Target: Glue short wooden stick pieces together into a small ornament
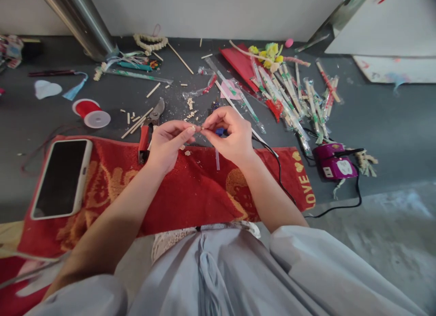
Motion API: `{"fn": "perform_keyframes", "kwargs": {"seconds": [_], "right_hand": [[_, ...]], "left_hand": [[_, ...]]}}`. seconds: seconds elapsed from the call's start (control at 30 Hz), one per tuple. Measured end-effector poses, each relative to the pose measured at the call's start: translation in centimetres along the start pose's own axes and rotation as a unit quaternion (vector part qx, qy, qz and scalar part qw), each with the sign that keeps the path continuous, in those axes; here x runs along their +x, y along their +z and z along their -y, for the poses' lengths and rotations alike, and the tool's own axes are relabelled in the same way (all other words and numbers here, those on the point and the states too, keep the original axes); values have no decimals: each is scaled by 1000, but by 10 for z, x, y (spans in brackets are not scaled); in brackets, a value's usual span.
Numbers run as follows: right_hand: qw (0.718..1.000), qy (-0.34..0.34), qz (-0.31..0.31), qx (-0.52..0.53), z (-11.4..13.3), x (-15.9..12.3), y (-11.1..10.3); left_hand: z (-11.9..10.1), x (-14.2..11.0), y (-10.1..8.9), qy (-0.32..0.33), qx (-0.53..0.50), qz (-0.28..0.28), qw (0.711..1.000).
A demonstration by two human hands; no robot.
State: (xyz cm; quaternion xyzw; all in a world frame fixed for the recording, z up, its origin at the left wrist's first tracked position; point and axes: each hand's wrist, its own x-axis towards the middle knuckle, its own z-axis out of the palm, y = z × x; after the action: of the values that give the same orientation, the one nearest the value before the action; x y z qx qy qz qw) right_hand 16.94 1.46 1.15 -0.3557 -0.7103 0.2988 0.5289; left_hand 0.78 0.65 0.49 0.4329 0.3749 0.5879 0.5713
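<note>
Two hands nearly meet mid-frame: left hand [166, 145] and right hand [231, 136] pinch a tiny piece [202, 128], its shape hidden by fingers. The left partly covers red-handled cutters [157, 112]; a blue object [220, 132] peeks from behind the right.

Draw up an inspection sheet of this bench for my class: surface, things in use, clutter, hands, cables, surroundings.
Surface: dark worktop; red towel along the near side; pale crumbs scattered.
Things in use: red-handled cutters beside the left hand; short cut pieces nearby.
Clutter: phone on the towel; red thread spool; wrapped sticks heaped at the right.
Hands: left hand and right hand meet at the fingertips, pinching something too small to identify.
Cables: black cable loops by the purple socket box; black cable also crosses the towel by the right forearm.
Surroundings: metal post, far left; other people, nothing seen.
</note>
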Motion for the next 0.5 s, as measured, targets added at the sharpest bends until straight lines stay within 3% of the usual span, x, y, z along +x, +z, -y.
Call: {"fn": "perform_keyframes", "kwargs": {"seconds": [0.2, 0.5], "right_hand": [[999, 20, 1, 42, 2, 0, 1], [994, 62, 22, 88, 4, 1, 3]], "left_hand": [[1, 1, 0, -18, -11, -9, 1000], [5, 1, -1, 14, 32, -23, 999]]}}
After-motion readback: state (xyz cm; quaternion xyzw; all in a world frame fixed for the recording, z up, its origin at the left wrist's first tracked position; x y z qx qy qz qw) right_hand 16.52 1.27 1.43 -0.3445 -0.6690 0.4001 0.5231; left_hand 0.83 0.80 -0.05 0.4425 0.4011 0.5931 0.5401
